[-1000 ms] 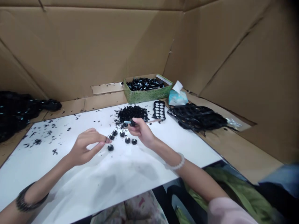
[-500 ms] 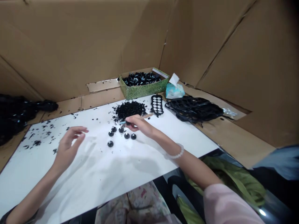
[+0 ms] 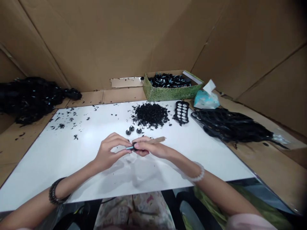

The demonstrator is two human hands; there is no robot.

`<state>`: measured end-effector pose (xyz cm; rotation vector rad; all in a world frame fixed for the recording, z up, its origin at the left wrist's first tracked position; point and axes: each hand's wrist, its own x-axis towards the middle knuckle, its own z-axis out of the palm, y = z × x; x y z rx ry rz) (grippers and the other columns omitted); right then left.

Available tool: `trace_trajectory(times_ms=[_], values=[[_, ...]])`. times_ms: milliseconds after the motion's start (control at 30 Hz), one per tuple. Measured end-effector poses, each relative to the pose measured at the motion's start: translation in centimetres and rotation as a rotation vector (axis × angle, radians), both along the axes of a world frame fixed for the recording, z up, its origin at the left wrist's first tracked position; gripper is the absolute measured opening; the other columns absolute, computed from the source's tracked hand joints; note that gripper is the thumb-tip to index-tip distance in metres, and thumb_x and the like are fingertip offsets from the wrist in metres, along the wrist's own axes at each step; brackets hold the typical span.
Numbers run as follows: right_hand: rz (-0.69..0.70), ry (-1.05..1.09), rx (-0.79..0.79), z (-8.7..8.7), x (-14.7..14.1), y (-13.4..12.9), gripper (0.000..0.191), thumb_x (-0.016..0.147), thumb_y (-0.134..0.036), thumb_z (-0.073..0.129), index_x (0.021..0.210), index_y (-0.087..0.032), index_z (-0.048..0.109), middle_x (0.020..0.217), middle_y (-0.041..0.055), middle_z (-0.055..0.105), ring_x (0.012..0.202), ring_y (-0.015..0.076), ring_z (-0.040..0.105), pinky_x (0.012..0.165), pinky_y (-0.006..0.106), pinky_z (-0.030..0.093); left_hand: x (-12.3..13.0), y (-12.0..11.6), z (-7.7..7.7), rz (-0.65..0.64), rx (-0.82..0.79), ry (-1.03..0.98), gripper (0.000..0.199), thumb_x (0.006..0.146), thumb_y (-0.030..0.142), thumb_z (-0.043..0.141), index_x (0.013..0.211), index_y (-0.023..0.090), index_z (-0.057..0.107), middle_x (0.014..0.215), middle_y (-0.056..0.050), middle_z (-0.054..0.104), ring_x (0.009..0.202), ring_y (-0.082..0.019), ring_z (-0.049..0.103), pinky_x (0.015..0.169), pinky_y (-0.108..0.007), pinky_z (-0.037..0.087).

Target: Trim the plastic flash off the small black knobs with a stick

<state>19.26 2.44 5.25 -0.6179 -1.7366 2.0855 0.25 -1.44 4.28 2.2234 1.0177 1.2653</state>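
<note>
In front of me, my right hand (image 3: 146,147) grips a bolt with a round black head (image 3: 129,148), its metal shank pointing left. The same hand also holds a flat wooden stick (image 3: 157,140), which sticks out to the right past the fingers. From the left, the thumb and fingertips of my left hand (image 3: 111,150) close around the bolt's shank. Just beyond my hands, several similar black-headed bolts (image 3: 128,131) stand on the white tabletop (image 3: 96,175), shanks up. Some of them are partly hidden by my fingers.
Behind the bolts lies a heap of small black rings (image 3: 151,115). A green box (image 3: 172,94) full of bolts stands at the back, beside a tissue pack (image 3: 206,100). A perforated black sheet (image 3: 181,112) and a stack of such sheets (image 3: 235,124) lie right; black plastic bags (image 3: 35,97) lie left.
My right hand has drawn the bolt back from the heap toward me. My left hand has moved right to meet it, and its fingers have closed around the shank. The view has turned left.
</note>
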Motion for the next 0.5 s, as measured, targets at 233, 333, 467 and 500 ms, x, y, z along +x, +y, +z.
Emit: trace_trajectory(times_ms=[233,333,467,500], values=[[0.048,0.0,-0.03,-0.5,-0.6,-0.5,0.03,0.078,-0.037,0.048,0.059,-0.014,0.046,0.047,-0.007,0.033,0.044,0.0046,0.026,0.045,0.024,0.015,0.3,-1.0,0.1,0.027,-0.177,-0.034,0.013,0.071,0.026,0.07,0.079,0.017,0.062,0.076,-0.004,0.065,0.074,-0.016,0.057,0.068,-0.03,0.046],[0.078,-0.017,-0.05,-0.5,-0.7,-0.6,0.029,0.078,-0.037,0.049,0.063,-0.013,0.048,0.049,-0.0072,0.033,0.043,0.0043,0.024,0.044,0.024,0.014,-0.2,-1.1,-0.1,-0.052,-0.211,0.009,0.01,0.076,0.025,0.065,0.08,0.017,0.06,0.078,-0.005,0.063,0.076,-0.016,0.056,0.069,-0.029,0.045],[0.142,-0.021,-0.075,-0.4,-0.6,-0.8,0.03,0.079,-0.038,0.051,0.062,-0.014,0.046,0.048,-0.0085,0.029,0.043,0.0042,0.023,0.044,0.024,0.015,-0.9,-1.0,-0.1,-0.218,-0.222,0.114,0.004,0.082,0.021,0.056,0.08,0.017,0.057,0.078,-0.005,0.061,0.077,-0.016,0.054,0.071,-0.029,0.043],[0.158,-0.025,-0.075,-0.4,-0.5,-0.9,0.031,0.079,-0.039,0.052,0.061,-0.015,0.045,0.048,-0.0088,0.027,0.043,0.0043,0.023,0.044,0.024,0.015,-1.0,-1.0,0.1,-0.234,-0.242,0.123,0.004,0.083,0.02,0.054,0.08,0.017,0.056,0.079,-0.005,0.06,0.077,-0.016,0.053,0.071,-0.029,0.043]])
